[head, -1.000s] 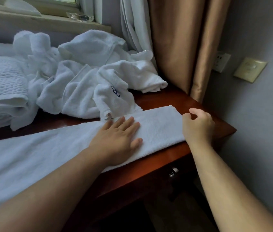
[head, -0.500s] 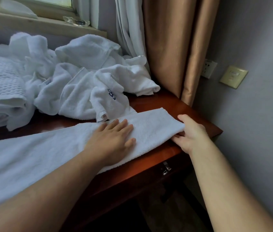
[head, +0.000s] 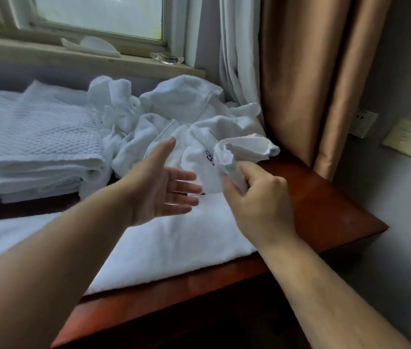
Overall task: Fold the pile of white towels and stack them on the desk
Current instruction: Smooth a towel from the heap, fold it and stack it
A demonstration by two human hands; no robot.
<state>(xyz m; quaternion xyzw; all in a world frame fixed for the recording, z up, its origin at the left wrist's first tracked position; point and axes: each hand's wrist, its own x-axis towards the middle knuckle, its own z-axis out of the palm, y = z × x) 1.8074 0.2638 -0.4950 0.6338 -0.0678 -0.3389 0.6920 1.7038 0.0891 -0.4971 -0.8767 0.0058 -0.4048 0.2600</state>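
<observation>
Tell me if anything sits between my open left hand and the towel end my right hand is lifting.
Nothing visible does. The left hand is open just left of the lifted towel end, which the right hand pinches.

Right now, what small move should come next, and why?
Probably carry the lifted end leftward over the towel: the right hand pinches that end raised off the desk, and the open left hand hovers above the flat part, ready to receive it.
</observation>
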